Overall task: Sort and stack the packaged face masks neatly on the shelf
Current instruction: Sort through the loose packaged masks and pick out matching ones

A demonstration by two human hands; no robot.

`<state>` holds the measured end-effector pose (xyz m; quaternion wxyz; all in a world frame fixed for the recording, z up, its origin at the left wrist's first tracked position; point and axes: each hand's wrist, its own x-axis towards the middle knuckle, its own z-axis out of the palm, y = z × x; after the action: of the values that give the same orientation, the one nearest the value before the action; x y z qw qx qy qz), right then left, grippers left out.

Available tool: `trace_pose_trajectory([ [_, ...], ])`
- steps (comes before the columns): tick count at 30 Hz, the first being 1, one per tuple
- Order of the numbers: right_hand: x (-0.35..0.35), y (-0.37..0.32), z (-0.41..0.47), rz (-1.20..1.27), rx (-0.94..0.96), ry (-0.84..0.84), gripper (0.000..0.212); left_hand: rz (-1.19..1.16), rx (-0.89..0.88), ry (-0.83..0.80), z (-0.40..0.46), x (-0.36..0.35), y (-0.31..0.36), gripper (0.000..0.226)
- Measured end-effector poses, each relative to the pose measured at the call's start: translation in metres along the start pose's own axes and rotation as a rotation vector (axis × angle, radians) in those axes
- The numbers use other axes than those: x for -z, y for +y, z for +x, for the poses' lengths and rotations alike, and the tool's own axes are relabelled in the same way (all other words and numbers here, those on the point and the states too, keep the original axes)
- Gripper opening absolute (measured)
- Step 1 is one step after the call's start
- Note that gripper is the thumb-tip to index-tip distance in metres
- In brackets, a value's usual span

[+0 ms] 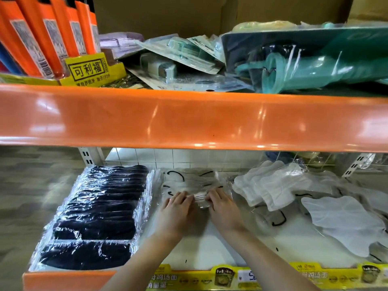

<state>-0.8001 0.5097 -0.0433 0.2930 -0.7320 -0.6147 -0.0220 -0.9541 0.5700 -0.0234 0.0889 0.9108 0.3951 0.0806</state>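
Observation:
On the lower shelf a row of black face masks in clear wrap lies at the left. In the middle sits a small pile of grey-white masks with black ear loops in clear packets. My left hand and my right hand lie side by side at the pile's near edge, fingers on a clear packet between them. Loose white masks and a larger white one lie scattered at the right.
The orange beam of the upper shelf hangs just above the hands. That shelf holds orange packs in a yellow box, blister packs and a teal packaged item. A yellow price strip lines the lower shelf's front.

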Motion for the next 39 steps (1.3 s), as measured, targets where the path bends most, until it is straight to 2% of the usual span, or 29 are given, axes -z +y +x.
trace_pose_trajectory([
  [3,-0.011,0.000,-0.007,-0.021,0.030,-0.060,0.014,0.045,0.067,-0.073,0.002,-0.015,-0.003,0.053],
  [6,-0.013,-0.003,-0.010,-0.094,-0.020,-0.108,0.039,0.028,0.086,-0.058,-0.005,-0.022,-0.001,0.061],
  [9,-0.011,-0.008,-0.009,-0.074,-0.003,-0.183,0.062,0.067,0.092,-0.031,-0.005,-0.026,-0.004,0.051],
  [10,-0.010,-0.009,-0.007,-0.077,0.008,-0.154,0.061,0.094,0.077,0.000,-0.006,-0.028,-0.005,0.051],
  [12,-0.007,-0.009,0.000,-0.076,-0.001,-0.088,0.043,0.148,0.059,0.060,-0.005,-0.028,-0.005,0.052],
  [15,-0.002,-0.009,0.019,-0.048,0.026,-0.067,0.024,0.028,0.074,0.139,0.000,-0.018,-0.004,0.046],
  [17,0.002,-0.010,0.034,-0.104,0.018,-0.117,0.033,-0.059,0.088,0.224,0.008,-0.012,-0.006,0.039],
  [19,0.005,-0.011,0.046,-0.145,-0.044,-0.152,0.039,-0.088,0.100,0.260,0.020,-0.005,-0.010,0.042],
  [22,0.001,-0.012,0.055,-0.150,-0.115,-0.187,0.047,-0.062,0.130,0.167,0.038,0.005,-0.016,0.051],
  [26,-0.012,-0.012,0.053,-0.221,-0.145,-0.338,0.060,0.035,0.129,0.042,0.060,0.008,-0.024,0.056],
  [30,-0.024,-0.010,0.043,-0.270,-0.106,-0.312,0.059,0.090,0.166,-0.021,0.064,-0.003,-0.029,0.054],
  [33,-0.024,-0.007,0.040,-0.280,-0.068,-0.289,0.065,0.120,0.191,0.039,0.059,-0.007,-0.029,0.054],
  [36,-0.026,-0.006,0.041,-0.285,-0.064,-0.236,0.057,0.157,0.206,0.090,0.058,-0.009,-0.028,0.053],
  [39,-0.032,-0.005,0.040,-0.307,-0.071,-0.213,0.056,0.196,0.239,0.134,0.058,-0.011,-0.026,0.042],
])
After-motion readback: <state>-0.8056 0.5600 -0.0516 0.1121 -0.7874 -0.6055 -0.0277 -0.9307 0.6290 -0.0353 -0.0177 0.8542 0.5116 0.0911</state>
